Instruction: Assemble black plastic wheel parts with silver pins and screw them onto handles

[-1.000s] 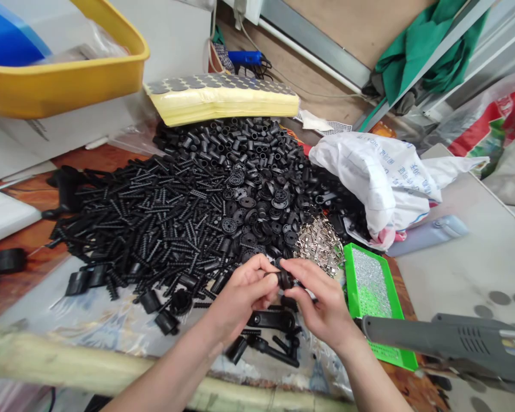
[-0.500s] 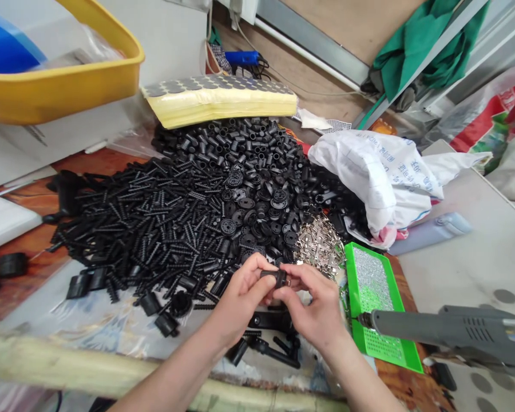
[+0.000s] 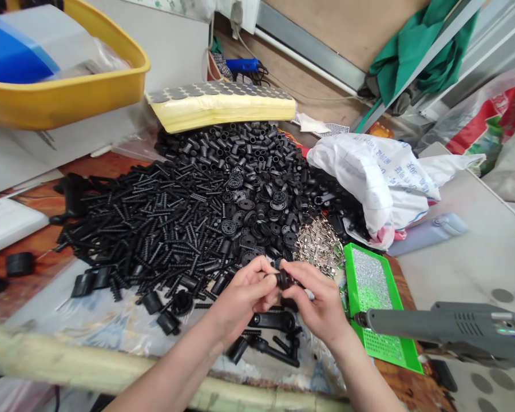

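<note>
Lower right of frame, a grey gun-shaped tool is seen w/ its nozzle near the edge of a green perforated tray; the tray is partly covered w/ fine silver bits. Upper left, a blue-and-white box is held in a yellow tub. Right of centre, a white sack is slumped. Black ribbed rods and black tubes are heaped mid-frame, w/ metal clips just beside the tray. Black lever parts are lying below the hands. Low centre, a small black plastic part is pinched btwn left hand and right hand, both gripping it by the fingertips.
</note>
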Motion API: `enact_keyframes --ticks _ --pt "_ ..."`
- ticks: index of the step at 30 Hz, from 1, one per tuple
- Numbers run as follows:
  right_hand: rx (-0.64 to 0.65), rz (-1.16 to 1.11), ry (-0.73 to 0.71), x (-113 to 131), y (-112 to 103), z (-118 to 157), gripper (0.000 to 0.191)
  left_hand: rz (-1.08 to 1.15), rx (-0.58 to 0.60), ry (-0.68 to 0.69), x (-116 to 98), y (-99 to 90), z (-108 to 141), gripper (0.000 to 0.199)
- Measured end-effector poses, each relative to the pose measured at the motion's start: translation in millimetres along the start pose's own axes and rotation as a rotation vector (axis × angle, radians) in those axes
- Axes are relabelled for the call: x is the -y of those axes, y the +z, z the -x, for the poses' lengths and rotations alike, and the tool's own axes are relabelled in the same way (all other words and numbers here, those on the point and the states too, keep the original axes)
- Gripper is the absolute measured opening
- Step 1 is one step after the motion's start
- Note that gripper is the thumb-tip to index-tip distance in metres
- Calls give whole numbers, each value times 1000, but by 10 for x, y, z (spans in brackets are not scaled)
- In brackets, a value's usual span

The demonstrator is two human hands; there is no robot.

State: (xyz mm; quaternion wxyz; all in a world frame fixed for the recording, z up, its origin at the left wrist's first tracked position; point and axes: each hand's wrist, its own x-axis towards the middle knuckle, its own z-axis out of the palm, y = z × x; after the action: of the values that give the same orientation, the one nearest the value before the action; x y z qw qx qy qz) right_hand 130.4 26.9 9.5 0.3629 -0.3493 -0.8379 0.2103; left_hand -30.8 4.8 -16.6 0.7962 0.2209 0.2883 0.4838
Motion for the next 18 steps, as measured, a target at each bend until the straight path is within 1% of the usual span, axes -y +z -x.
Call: enact_keyframes --ticks 3,7,10,15,18 --pt "1 22 -32 -2 30 -1 39 37 -4 -13 1 4 -3 34" --pt "-35 34 8 6 97 9 38 16 -80 40 5 29 11 35" --pt "-43 16 24 4 117 20 37 -9 -87 40 7 44 17 37" --pt "-51 1 111 -23 114 28 32 -3 -107 1 -6 53 -9 35" --pt "-81 -20 169 -29 123 21 32 21 -123 -5 -12 53 -29 35"
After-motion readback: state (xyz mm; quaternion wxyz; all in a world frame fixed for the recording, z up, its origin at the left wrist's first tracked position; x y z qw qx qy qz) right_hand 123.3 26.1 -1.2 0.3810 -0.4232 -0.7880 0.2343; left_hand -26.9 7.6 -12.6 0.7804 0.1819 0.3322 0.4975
